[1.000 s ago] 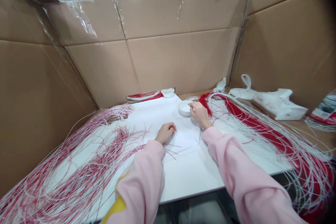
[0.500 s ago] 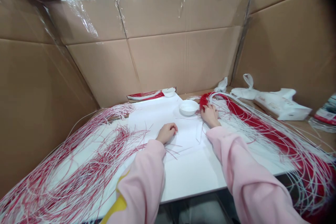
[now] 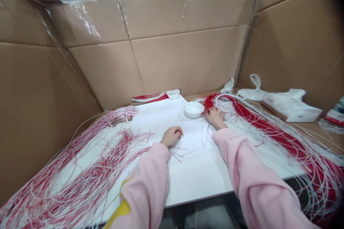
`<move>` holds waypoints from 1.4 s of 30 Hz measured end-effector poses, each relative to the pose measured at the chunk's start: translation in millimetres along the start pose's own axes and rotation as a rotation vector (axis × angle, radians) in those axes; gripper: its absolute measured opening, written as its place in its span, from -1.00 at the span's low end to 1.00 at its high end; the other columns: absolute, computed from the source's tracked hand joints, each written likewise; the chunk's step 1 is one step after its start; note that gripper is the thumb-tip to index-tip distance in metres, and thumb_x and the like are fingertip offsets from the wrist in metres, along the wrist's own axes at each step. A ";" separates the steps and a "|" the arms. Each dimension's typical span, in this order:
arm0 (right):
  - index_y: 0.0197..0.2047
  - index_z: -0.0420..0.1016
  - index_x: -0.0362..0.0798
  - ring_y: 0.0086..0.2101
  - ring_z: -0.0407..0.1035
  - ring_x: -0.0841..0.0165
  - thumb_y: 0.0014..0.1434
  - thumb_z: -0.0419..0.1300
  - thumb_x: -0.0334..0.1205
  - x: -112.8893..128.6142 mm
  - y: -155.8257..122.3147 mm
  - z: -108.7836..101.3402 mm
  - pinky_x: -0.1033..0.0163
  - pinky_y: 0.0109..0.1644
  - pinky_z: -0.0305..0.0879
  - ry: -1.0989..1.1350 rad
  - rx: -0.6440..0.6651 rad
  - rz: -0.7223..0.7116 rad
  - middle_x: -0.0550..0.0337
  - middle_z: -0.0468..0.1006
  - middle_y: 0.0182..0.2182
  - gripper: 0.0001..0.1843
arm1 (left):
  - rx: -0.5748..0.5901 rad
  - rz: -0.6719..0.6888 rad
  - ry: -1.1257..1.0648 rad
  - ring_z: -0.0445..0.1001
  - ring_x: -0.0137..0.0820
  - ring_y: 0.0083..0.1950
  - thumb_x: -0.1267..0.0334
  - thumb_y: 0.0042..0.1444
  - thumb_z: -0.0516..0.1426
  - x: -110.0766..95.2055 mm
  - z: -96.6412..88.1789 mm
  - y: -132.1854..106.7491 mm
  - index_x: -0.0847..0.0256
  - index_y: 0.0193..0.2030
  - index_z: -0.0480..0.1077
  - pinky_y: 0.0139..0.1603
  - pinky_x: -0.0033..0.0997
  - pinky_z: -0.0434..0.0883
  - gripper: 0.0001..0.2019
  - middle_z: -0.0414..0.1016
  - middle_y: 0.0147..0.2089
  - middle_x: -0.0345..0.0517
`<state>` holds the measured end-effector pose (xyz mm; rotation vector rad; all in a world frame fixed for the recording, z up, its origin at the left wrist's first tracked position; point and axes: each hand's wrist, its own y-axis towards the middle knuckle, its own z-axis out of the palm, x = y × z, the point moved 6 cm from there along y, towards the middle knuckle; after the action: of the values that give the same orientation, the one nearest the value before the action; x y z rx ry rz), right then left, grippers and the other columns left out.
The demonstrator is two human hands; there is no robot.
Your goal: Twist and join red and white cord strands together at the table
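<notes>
My left hand [image 3: 171,136] rests on the white paper with its fingers curled closed; whatever is in them, if anything, is hidden. Red and white cords [image 3: 107,171] spread over the left side, and several of their thin ends come out beneath my left wrist. Farther right, my right hand [image 3: 215,117] has its bent fingertips closed on the looped end of a red cord bundle [image 3: 211,101]. That bundle runs back along the right side, mixed with white cords [image 3: 268,121]. A white bowl [image 3: 194,110] stands just left of my right hand.
A smaller white dish [image 3: 173,94] sits at the back beside a flat pack of red and white cords [image 3: 150,97]. A white tissue pack [image 3: 291,105] and a knotted plastic bag [image 3: 252,91] lie at the right. Cardboard walls [image 3: 161,61] enclose the table [image 3: 199,182].
My right fingers have shifted very slightly at the red bundle, and a thin strand now shows below the bowl. My left hand stays in place. The view has tilted a little.
</notes>
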<state>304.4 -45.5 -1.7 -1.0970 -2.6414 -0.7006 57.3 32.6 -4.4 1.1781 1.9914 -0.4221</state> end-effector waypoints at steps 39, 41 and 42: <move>-0.43 0.31 0.05 -0.32 0.31 0.38 0.02 -0.03 -0.41 196.7 -153.1 -39.8 0.32 -0.17 0.23 0.561 0.072 -1.150 0.31 0.44 -0.40 -0.83 | -0.193 -0.297 -1.321 0.41 -0.55 -0.36 0.27 0.07 0.05 16.1 -9.7 6.4 0.29 -0.14 0.34 -0.35 -0.62 0.34 -0.77 0.41 -0.32 -0.11; -0.43 0.33 0.05 -0.33 0.31 0.38 0.05 -0.03 -0.39 200.0 -159.6 -41.7 0.33 -0.15 0.21 0.522 0.101 -1.218 0.31 0.45 -0.42 -0.83 | -0.257 -0.316 -1.302 0.37 -0.59 -0.45 0.38 0.02 0.08 21.0 -12.9 5.1 0.29 -0.15 0.33 -0.42 -0.64 0.32 -0.79 0.38 -0.43 -0.18; -0.42 0.34 0.04 -0.33 0.31 0.38 0.06 -0.01 -0.37 199.5 -158.6 -43.7 0.33 -0.14 0.21 0.506 0.104 -1.233 0.30 0.45 -0.42 -0.84 | -0.270 -0.314 -1.294 0.35 -0.60 -0.50 0.42 0.01 0.08 21.8 -14.3 4.8 0.30 -0.17 0.32 -0.47 -0.65 0.29 -0.80 0.36 -0.46 -0.20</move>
<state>51.3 -41.6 50.8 0.7951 -2.5603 -0.8126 48.9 56.9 -11.1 0.2129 0.9988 -0.7802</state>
